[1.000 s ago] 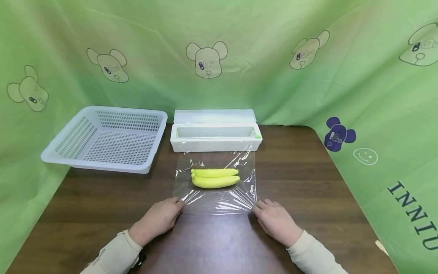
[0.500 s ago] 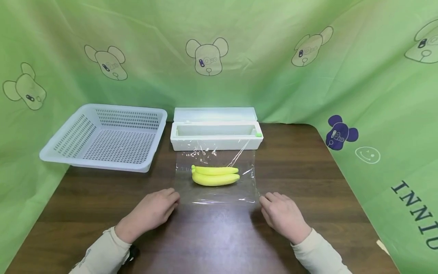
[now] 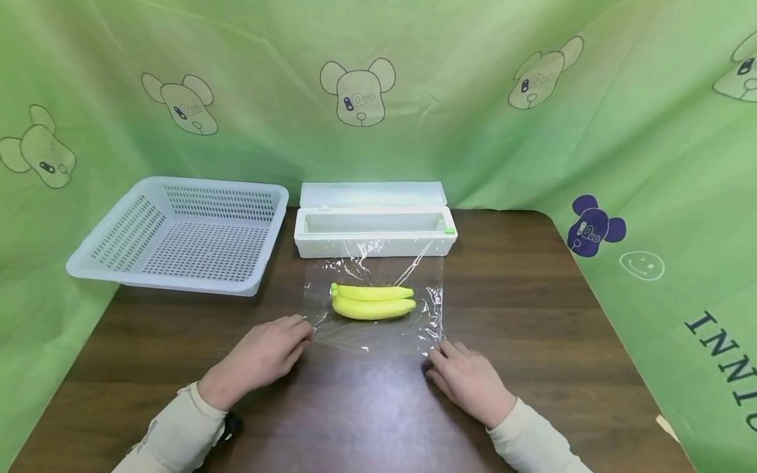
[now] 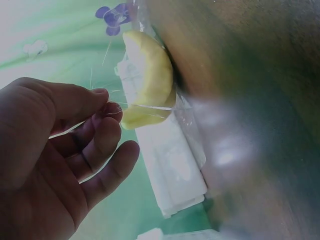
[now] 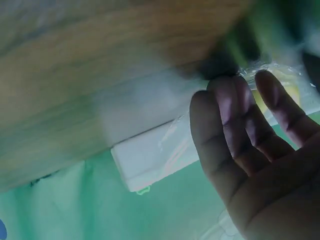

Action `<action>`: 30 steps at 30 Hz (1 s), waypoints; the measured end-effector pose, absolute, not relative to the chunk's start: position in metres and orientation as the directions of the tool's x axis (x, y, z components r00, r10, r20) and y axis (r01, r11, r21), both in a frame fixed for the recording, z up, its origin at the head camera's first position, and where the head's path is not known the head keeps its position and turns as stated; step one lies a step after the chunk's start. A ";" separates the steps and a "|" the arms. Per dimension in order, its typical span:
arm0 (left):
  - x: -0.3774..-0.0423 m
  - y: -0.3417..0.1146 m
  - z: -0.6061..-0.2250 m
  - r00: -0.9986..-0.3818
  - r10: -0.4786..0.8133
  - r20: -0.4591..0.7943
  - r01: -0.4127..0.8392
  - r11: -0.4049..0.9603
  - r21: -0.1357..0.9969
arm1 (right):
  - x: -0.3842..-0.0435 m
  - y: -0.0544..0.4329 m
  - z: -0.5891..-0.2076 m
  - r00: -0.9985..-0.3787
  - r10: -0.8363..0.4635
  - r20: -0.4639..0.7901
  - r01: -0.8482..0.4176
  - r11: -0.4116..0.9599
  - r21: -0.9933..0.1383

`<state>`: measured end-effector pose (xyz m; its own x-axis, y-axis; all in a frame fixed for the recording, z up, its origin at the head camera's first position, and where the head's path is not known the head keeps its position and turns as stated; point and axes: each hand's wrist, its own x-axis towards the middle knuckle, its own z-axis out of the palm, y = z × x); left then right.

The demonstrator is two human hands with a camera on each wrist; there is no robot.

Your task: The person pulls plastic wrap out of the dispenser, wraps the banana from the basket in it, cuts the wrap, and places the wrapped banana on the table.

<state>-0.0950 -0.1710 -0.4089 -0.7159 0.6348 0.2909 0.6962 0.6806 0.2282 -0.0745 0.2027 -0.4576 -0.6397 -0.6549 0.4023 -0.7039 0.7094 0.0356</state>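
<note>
Two yellow bananas [image 3: 372, 309], joined at one end, lie on a sheet of clear cling film [image 3: 378, 338]. The film runs toward me from a white cling film dispenser [image 3: 375, 246] whose lid is up. My left hand [image 3: 269, 351] pinches the film's near left corner between thumb and index finger, as the left wrist view shows. At the near right corner is my right hand [image 3: 473, 384], its fingers [image 5: 207, 130] fairly straight and the fingertips right at the film. The thumb is hidden in the right wrist view.
A pale blue perforated plastic basket [image 3: 254, 279] stands at the back left of the brown wooden table [image 3: 520, 295]. A green printed curtain [image 3: 443, 98] hangs behind and at both sides. A green slider [image 3: 449, 230] sits at the dispenser's right end.
Both hands first pulled the film's near corners taut, then moved apart and away from me. My right hand has since come back left and nearer, and creases in the film have shifted.
</note>
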 end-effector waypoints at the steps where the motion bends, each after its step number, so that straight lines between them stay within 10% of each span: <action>1: -0.095 -0.171 -0.408 -0.717 0.633 0.292 0.695 0.681 0.230 | -0.075 0.202 -0.459 -0.634 -0.654 0.413 -0.699 0.713 0.054; 20: -0.114 -0.177 -0.392 -0.738 0.596 0.315 0.669 0.706 0.231 | -0.114 0.208 -0.419 -0.557 -0.566 0.608 -0.668 0.740 0.077; 30: -0.152 -0.171 -0.391 -0.843 0.454 0.290 0.538 0.696 0.476 | -0.154 0.211 -0.412 -0.595 -0.551 0.585 -0.652 0.757 0.049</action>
<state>-0.1518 -0.1708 -0.3912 -0.8427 0.4539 0.2896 0.5382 0.6956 0.4758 -0.1541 0.2107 -0.4122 -0.5951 -0.5512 0.5848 -0.6521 0.7565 0.0495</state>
